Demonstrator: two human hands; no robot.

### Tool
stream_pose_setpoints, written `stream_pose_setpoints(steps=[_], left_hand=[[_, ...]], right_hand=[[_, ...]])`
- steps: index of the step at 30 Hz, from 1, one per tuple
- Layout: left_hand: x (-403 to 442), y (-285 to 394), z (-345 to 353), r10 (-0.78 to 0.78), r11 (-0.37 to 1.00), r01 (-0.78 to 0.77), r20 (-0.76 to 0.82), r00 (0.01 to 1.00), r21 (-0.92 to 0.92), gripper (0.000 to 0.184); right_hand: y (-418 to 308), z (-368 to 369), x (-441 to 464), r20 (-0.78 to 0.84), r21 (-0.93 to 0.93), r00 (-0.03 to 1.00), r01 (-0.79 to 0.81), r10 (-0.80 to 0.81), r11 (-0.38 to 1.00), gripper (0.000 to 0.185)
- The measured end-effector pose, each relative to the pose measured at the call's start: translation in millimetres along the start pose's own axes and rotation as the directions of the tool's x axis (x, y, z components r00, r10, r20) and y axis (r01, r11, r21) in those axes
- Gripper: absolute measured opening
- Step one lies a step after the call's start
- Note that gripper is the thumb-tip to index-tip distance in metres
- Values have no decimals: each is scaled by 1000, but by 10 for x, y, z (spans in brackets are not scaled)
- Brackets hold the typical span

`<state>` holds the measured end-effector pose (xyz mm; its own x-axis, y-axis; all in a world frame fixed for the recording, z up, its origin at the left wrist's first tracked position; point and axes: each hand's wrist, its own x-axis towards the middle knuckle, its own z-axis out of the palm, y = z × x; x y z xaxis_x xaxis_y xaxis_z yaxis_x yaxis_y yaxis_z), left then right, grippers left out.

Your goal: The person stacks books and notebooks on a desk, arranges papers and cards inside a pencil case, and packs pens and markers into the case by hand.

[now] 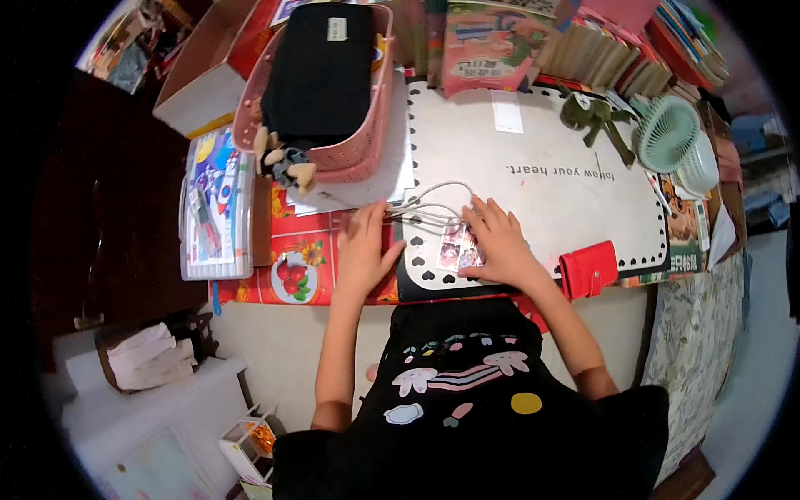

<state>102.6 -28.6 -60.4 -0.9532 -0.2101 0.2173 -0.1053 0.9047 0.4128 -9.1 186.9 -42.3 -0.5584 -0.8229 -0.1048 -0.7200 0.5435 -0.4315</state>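
1. "follow your heart." reads upside down on the white mat; I can't make out the book cover's lettering.
2. The left hand, thumb apart, touches the pale cable.
3. The right hand, fingers spread, rests on the picture cards, beside the cable on the mat.

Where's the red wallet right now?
In the head view, the red wallet is on the right side, over the near edge of the white desk mat, just beyond the right hand and wrist.
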Motion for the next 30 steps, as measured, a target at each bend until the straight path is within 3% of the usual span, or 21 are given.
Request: stream_pose_setpoints(steps=[1,2,4,5,6,8,9,12,13,15,16,18,20,21,22,23,25,26,28,30], left_hand=[[44,30,15,-69,997,68,28,997,29,67],[96,67,-5,-62,984,49,73,995,169,63],[118,74,-56,-99,977,69,145,985,202,54],[126,76,-69,-120,969,72,198,973,236,46],[102,73,-26,-134,971,97,166,977,216,36],[15,28,96,-71,961,38,108,992,275,26],[-20,40,76,-60,968,30,113,992,250,20],[-223,89,-33,-29,984,11,99,995,177,18],[-309,90,-88,-40,982,22,91,995,189,18],[-474,114,-222,-180,950,165,-32,983,-265,15],[-534,135,-306,-182,950,167,-33,983,-263,15],[-621,138,-467,-498,793,413,-87,863,-447,15],[-704,-64,-504,-530,771,436,-89,843,-464,16],[-720,-131,-544,-518,818,441,-138,844,-370,15],[-733,-196,-582,-497,855,442,-185,848,-271,14],[-737,-271,-594,-487,859,432,-179,855,-275,14],[-710,-392,-563,-223,974,223,-253,941,-27,13],[-667,-403,-557,-193,981,188,-236,952,-46,13],[-519,-360,-529,-41,997,30,-158,987,-71,17],[-323,-264,-512,118,992,-125,-175,977,-31,23]], right_hand=[[-35,64,-7,-65,-33,996,-55,53,998,95],[-70,97,-26,-61,-32,998,-28,26,999,95],[-85,131,-55,-177,3,974,-140,139,990,93],[-40,193,-82,-222,20,967,-122,123,992,95],[-48,166,-111,-214,18,972,-98,100,995,95],[-86,101,-129,-177,-40,963,-216,206,976,95],[-79,104,-126,-257,-107,955,-178,145,978,90],[-90,8,-69,-170,-58,961,-232,219,971,81],[-84,2,-57,-231,-111,959,-195,165,975,71],[-132,-39,-23,-157,-116,960,-250,231,961,70],[-149,-56,-32,-83,-132,945,-325,316,937,68],[-113,-71,-55,-57,-119,940,-340,335,933,67],[-25,-103,-24,108,32,919,-386,380,922,65],[14,-143,23,197,186,893,-438,404,879,63],[-16,-161,74,195,187,890,-446,412,875,63],[-84,-172,132,204,352,919,-391,338,851,59],[-228,-150,241,167,573,960,-280,225,770,52],[-293,-96,283,128,635,972,-234,198,736,49],[-294,62,345,39,644,981,-172,192,745,46],[-272,76,289,-96,437,957,-206,273,875,43]])
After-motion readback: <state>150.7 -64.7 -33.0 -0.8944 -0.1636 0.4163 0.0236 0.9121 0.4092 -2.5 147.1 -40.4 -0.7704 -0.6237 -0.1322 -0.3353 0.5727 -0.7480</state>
